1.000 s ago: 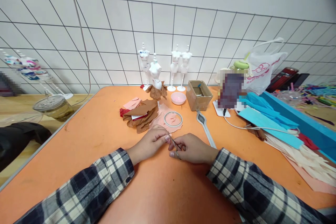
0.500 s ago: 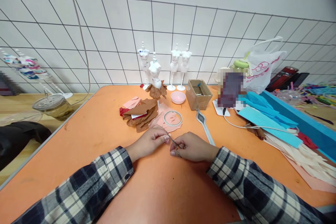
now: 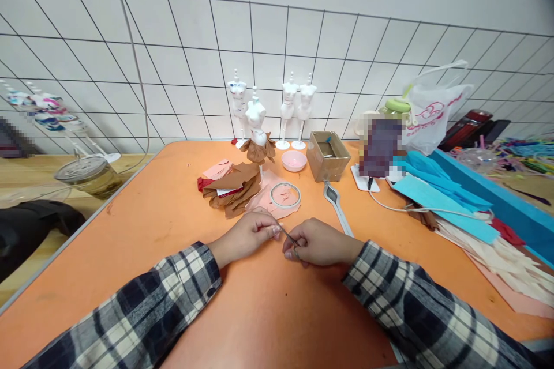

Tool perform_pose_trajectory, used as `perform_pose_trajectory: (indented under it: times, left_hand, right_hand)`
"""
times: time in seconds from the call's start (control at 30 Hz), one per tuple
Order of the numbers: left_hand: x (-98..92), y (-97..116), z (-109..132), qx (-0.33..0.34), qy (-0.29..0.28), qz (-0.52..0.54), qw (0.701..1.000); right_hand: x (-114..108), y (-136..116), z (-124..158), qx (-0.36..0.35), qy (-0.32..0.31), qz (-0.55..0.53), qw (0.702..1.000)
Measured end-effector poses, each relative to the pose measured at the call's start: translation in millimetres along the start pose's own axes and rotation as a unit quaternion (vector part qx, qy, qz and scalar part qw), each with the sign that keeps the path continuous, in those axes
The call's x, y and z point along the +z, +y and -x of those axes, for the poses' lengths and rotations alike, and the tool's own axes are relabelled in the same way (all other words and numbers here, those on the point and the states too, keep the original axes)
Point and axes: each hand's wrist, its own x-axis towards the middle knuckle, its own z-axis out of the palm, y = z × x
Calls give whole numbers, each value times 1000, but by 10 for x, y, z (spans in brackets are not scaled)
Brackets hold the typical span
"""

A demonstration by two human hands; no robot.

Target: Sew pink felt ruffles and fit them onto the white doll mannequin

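Scissors (image 3: 286,233) look light and stiff, best held by the loops (image 3: 296,252), gripped in the right hand (image 3: 320,243) mid-surface (image 3: 142,230), well off its left edge, with the left hand (image 3: 252,232) pinched near their tips, can't tell on what.

Our right hand (image 3: 322,242) grips small metal scissors (image 3: 288,235), angled toward our left hand (image 3: 251,233); whether it pinches anything, we cannot tell. Beyond, we see a hoop (image 3: 299,196) on pink fabric (image 3: 265,193), piled brown cloth (image 3: 236,181), a pink bowl (image 3: 294,167) and an open cardboard box (image 3: 324,168).
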Motion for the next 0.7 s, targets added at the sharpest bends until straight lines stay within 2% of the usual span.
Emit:
perform_pose_trajectory:
  times: [0.13, 0.33, 0.53, 0.7]
  left_hand:
    - [5, -12, 0, 0, -7, 1, 1000]
    - [5, -20, 7, 2, -1, 5, 1000]
    - [4, -14, 10, 9, 3, -1, 1000]
    - [2, -34, 11, 18, -1, -5, 1000]
  right_hand:
    - [5, 0, 0, -18, 4, 3, 1000]
    - [12, 25, -37, 16, 5, 3, 1000]
    - [8, 44, -29, -19, -15, -21, 999]
    - [-3, 44, -11, -13, -22, -8, 1000]
